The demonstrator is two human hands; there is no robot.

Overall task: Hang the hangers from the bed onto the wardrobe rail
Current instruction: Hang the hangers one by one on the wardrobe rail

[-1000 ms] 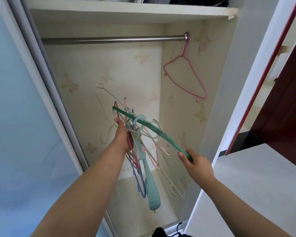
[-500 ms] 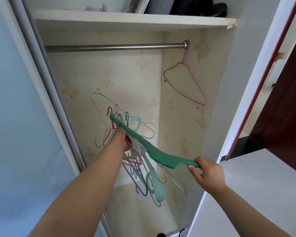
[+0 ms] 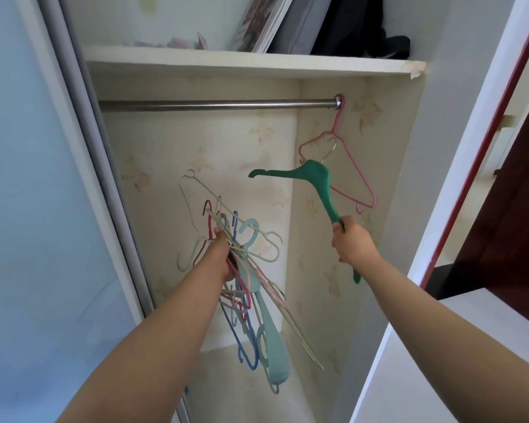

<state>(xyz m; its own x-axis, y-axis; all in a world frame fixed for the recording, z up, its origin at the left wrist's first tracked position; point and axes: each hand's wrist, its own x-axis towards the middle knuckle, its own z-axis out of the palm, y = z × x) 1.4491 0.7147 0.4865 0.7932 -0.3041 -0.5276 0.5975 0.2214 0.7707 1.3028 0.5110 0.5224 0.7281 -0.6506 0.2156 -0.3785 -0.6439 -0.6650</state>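
- Head view cuts off the things on the white top shelf (image 3: 245,64) at the upper edge: leaning books or frames and a dark cloth, hard to tell apart.
- Left hand (image 3: 223,254) grips a tangled bundle of thin coloured wire and plastic hangers (image 3: 251,294); its fingers are mostly hidden behind them.
- Right hand (image 3: 350,242) is curled round one arm of a green plastic hanger (image 3: 313,178), held below the silver metal wardrobe rail (image 3: 214,104).
- A pink wire hanger (image 3: 353,166) hangs at the rail's right end.
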